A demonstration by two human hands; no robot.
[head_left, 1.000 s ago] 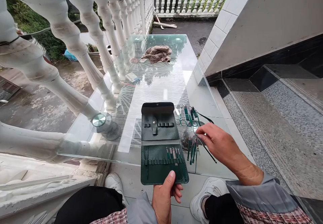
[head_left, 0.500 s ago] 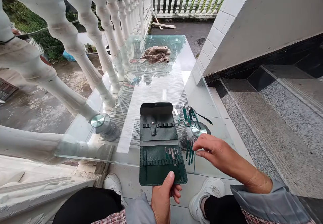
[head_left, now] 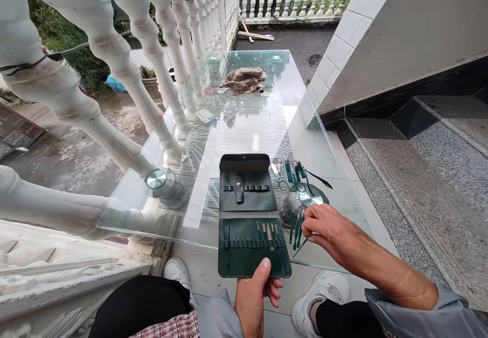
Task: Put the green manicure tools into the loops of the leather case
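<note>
The green case (head_left: 238, 260), opened out, is gripped at its near edge by the left hand (head_left: 252, 295), the thumb pressed on top. A slim tool (head_left: 300, 248) is pinched by the right hand (head_left: 335, 234), its thumb and fingers drawn together. Just left of those fingertips, green tools (head_left: 292, 227) are laid on the glass bench (head_left: 263, 124); beyond them, clippers (head_left: 288, 171) are seen.

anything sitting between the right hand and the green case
Yes: some slim green tools lie on the glass table between the right hand and the right edge of the green case. Nothing else visible blocks that gap.
</note>
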